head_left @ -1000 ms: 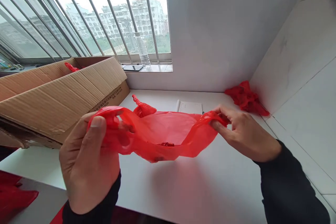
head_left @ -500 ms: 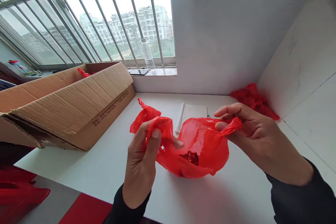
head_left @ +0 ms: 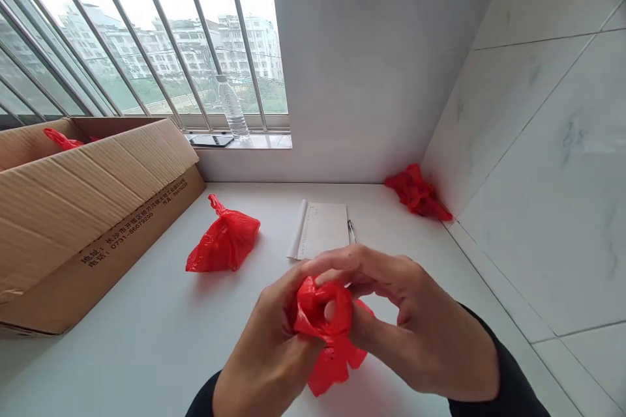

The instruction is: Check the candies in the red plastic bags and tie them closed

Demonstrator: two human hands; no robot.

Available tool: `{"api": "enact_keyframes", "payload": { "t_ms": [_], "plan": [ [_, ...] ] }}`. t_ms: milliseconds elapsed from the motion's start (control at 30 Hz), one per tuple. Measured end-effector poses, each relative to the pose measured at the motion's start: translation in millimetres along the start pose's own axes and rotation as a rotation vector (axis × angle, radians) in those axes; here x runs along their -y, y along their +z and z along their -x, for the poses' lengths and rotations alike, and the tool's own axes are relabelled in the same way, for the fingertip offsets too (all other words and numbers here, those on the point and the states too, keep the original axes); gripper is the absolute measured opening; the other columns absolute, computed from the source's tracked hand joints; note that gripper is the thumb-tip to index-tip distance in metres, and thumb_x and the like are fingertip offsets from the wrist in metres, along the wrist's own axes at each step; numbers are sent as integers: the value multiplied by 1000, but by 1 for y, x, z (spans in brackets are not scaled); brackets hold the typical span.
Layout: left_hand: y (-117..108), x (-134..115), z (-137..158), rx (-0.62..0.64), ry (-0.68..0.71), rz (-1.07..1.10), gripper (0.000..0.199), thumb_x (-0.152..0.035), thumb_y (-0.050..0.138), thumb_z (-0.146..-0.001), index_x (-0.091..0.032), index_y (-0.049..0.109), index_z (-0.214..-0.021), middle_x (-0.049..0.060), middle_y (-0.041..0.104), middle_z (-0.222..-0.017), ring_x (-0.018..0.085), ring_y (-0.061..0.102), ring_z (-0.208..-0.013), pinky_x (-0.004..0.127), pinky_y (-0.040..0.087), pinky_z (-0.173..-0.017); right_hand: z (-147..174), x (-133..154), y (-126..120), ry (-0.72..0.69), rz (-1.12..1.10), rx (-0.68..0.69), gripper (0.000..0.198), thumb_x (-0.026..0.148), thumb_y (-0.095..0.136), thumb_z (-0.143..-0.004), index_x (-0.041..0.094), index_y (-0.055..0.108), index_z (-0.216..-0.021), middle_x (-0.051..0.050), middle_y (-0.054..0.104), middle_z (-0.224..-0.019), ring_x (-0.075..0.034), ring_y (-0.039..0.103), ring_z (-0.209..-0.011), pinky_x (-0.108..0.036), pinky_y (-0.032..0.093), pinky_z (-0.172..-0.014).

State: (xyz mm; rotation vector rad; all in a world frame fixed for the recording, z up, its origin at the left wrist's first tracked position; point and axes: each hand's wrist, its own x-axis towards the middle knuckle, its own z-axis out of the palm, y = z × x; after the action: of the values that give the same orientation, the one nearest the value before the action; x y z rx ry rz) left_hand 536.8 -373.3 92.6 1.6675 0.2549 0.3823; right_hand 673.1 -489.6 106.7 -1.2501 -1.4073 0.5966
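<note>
A red plastic bag [head_left: 328,365] hangs low over the white table between my two hands, its top gathered into a bunched ring. My left hand [head_left: 278,345] is closed around the left side of the gathered neck. From the right, my right hand [head_left: 391,313] pinches the same neck, its fingers arched over the top and its thumb in front. What lies inside the bag is hidden now. To the left, a second red plastic bag [head_left: 225,239] stands on the table with its top tied in a knot.
A large cardboard box [head_left: 141,208] with red bags inside fills the left. A notepad [head_left: 323,228] and a pen [head_left: 351,231] lie beyond my hands. Crumpled red bags [head_left: 418,190] sit in the far right corner. A bottle [head_left: 232,107] and a phone [head_left: 211,141] rest on the windowsill.
My hands have come together, and the bag's wide mouth is now gathered into a narrow neck. The contents are no longer visible. The view has turned to the right.
</note>
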Motion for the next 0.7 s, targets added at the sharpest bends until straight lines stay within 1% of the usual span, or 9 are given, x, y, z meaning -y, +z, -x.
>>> {"api": "enact_keyframes", "payload": {
  "t_ms": [67,133,233,300,367,433,533,600,700],
  "plan": [
    [-3,3,-2,-44,-4,-13,12,-26,64,-89,-25,64,-101,0,62,-86,13,53,-70,22,47,-60,1,1,0,-69,70,-61,41,9,57,-92,31,61,-126,4,71,-106,-13,68,-99,-27,55,-93],
    [-5,6,-4,-64,-16,-37,4,-25,63,-90,-24,61,-94,-2,59,-82,12,52,-69,22,46,-60,-1,0,1,-104,152,-122,40,11,61,-90,29,63,-126,3,69,-111,-13,66,-104,-27,54,-94],
    [-7,10,-5,-46,-7,-66,11,-17,61,-87,-24,56,-94,-2,59,-89,12,53,-72,22,47,-61,-6,-2,4,-125,206,-138,30,18,70,-88,25,69,-117,1,69,-110,-15,64,-104,-27,53,-91],
    [-6,10,-6,-35,18,-83,13,-14,61,-85,-23,53,-89,-2,57,-88,12,53,-73,23,48,-64,-8,-3,7,-154,195,-105,23,19,67,-92,25,70,-113,1,71,-106,-14,65,-98,-27,53,-88],
    [-4,9,-7,-22,26,-74,12,-17,62,-85,-22,52,-82,-3,53,-79,12,49,-69,23,46,-61,-8,-3,9,-210,178,-75,24,19,64,-94,25,69,-117,2,73,-107,-14,65,-98,-27,52,-90],
    [-4,5,-8,-52,3,-30,20,-27,64,-88,-20,50,-74,-4,47,-68,10,41,-60,21,38,-52,-9,-6,8,-232,192,-114,29,24,63,-96,27,66,-125,0,70,-120,-16,63,-111,-30,50,-99],
    [-4,-2,-8,-169,-86,81,37,-44,63,-90,-19,46,-68,-5,38,-59,8,32,-52,21,28,-46,-14,-14,2,-120,260,-213,38,33,59,-99,28,58,-136,-3,64,-133,-21,54,-127,-38,45,-107],
    [-5,-5,-7,-226,-162,151,42,-49,65,-88,-19,46,-66,-6,34,-55,7,28,-49,21,25,-45,-18,-20,-2,-7,245,-169,38,35,61,-97,27,59,-135,-4,67,-124,-21,59,-119,-39,48,-102],
    [-9,-5,-6,-269,-241,233,30,-50,68,-85,-22,58,-79,-7,33,-48,8,27,-45,21,26,-45,-26,-28,-5,47,145,-96,21,28,62,-96,24,69,-115,-1,72,-106,-17,66,-101,-34,52,-93]
  ]
}}
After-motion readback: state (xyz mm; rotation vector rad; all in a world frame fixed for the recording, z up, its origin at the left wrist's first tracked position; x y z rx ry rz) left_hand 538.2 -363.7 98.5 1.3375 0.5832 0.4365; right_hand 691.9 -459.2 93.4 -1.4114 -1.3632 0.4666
